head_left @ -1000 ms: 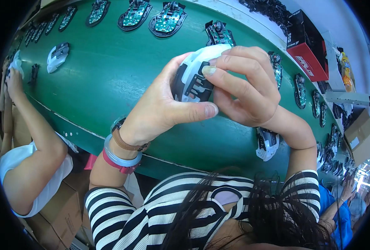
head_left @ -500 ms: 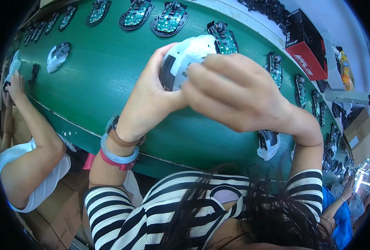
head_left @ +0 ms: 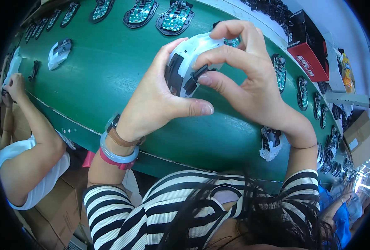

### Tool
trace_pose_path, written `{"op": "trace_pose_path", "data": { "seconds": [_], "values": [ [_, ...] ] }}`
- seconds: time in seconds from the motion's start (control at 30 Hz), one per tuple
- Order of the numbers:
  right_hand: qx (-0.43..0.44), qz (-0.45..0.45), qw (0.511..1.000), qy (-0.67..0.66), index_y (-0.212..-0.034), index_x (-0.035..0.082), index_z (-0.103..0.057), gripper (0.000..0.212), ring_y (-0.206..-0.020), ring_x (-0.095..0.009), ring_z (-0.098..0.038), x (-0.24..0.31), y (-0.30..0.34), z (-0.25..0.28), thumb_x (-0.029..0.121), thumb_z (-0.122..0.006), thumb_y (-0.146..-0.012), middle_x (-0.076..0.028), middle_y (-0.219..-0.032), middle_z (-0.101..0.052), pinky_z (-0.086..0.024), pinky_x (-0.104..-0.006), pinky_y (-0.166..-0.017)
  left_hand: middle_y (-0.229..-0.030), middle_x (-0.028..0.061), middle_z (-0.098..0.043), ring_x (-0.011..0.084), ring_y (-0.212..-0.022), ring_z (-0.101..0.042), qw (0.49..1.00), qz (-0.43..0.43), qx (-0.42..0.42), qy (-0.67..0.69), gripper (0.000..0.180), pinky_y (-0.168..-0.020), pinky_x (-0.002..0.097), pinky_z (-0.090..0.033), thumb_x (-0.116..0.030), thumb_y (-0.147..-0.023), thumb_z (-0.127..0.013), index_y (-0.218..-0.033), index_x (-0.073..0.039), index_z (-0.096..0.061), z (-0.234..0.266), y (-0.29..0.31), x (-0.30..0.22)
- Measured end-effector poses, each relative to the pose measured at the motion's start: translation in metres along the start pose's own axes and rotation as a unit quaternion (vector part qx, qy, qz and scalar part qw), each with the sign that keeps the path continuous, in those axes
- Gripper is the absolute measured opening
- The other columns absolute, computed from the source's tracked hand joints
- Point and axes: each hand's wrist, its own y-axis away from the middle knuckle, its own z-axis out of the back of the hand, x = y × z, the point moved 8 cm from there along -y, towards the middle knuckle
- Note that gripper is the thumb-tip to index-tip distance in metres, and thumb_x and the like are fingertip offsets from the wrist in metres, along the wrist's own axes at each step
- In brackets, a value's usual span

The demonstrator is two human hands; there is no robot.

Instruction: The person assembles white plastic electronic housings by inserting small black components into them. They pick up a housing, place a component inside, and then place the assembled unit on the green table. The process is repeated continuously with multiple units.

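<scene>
A white computer mouse shell (head_left: 188, 51) with dark side panels is tilted in my left hand (head_left: 162, 89), above the green bench. The fingers wrap its far side, and the thumb sticks out below it. Between the thumb and index finger of my right hand (head_left: 245, 68) is a small black plastic part (head_left: 199, 74), held against the shell's near face. The other right fingers are raised and curled. Partly covered by that hand, a green circuit board (head_left: 232, 42) lies just behind.
Mouse bases with green circuit boards (head_left: 176, 18) line the far side of the green bench (head_left: 105, 79). White shells lie left (head_left: 60, 53) and near right (head_left: 270, 143). A loose black part (head_left: 34, 70) lies by a co-worker's hand (head_left: 15, 85). A red-black box (head_left: 307, 46) stands behind.
The shell has shifted slightly right. My right hand has opened out from over it, uncovering the small black part in the pinch. The bench items sit slightly shifted in view.
</scene>
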Motion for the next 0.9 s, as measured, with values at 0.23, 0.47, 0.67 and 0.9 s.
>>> {"op": "trace_pose_path", "data": {
  "seconds": [0.23,0.47,0.67,0.9],
  "values": [
    [0.047,0.009,0.999,0.000,-0.094,0.009,-0.070,0.026,-0.115,-0.025,-0.051,-0.001,-0.002,-0.007,0.005,-0.080,-0.070,-0.007,-0.119,-0.054,-0.043,-0.0366,-0.091,-0.134,0.0083,-0.049,0.0185,-0.125,-0.047,0.998,0.037,0.036,-0.037,0.106,-0.108,0.0315,-0.035,-0.019,-0.059,-0.093,-0.146,-0.001,-0.034,0.007,0.001,0.006],
    [0.066,-0.081,0.994,-0.032,-0.131,0.007,-0.050,0.062,-0.118,-0.025,-0.052,-0.023,-0.004,-0.016,0.013,-0.078,-0.076,-0.008,-0.126,-0.053,-0.043,-0.0366,-0.096,-0.129,0.0096,-0.052,0.0171,-0.119,-0.050,0.993,0.034,0.073,-0.087,0.094,-0.103,0.0300,-0.039,-0.024,-0.071,-0.087,-0.145,0.001,-0.035,0.010,-0.003,0.010],
    [0.145,-0.206,0.935,-0.247,-0.137,0.000,-0.044,0.054,-0.114,-0.016,-0.053,-0.043,0.015,-0.033,0.017,-0.063,-0.090,-0.010,-0.127,-0.052,-0.043,-0.0317,-0.098,-0.125,0.0079,-0.054,0.0135,-0.111,-0.052,0.995,0.082,0.054,-0.014,0.073,-0.098,0.0278,-0.042,-0.024,-0.082,-0.076,-0.141,-0.001,-0.040,0.010,-0.001,0.012],
    [0.158,-0.229,0.938,-0.208,-0.133,0.000,-0.043,0.056,-0.106,-0.027,-0.059,-0.035,0.011,-0.032,0.015,-0.063,-0.083,-0.019,-0.115,-0.057,-0.047,-0.0377,-0.092,-0.116,0.0061,-0.057,0.0115,-0.104,-0.054,0.997,0.039,0.021,-0.062,0.060,-0.091,0.0267,-0.044,-0.020,-0.084,-0.071,-0.134,0.000,-0.045,0.005,-0.001,0.012]
  ]
}}
